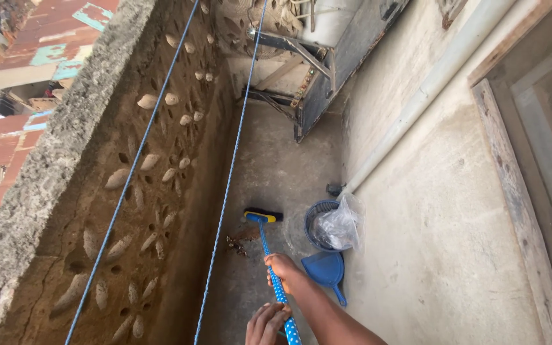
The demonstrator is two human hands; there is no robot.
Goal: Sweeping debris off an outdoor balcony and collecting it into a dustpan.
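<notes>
A broom with a blue, white-dotted handle (266, 249) runs from the bottom of the view down to its black and yellow head (264, 215) on the concrete balcony floor. My right hand (282, 268) grips the handle partway along, its arm coming in from the lower right. My left hand (266, 324) is closed on the handle nearer its top, at the bottom edge. A small pile of brown debris (237, 243) lies just left of the broom head. A blue dustpan (324, 268) lies on the floor to the right of my right hand.
A blue basket (315, 213) with a clear plastic bag (340, 223) stands by the right wall. Two blue clotheslines (228, 179) cross overhead. A parapet (129, 185) with leaf-shaped openings bounds the left. A white pipe (416, 102) runs down the right wall; a dark metal frame (327, 76) blocks the far end.
</notes>
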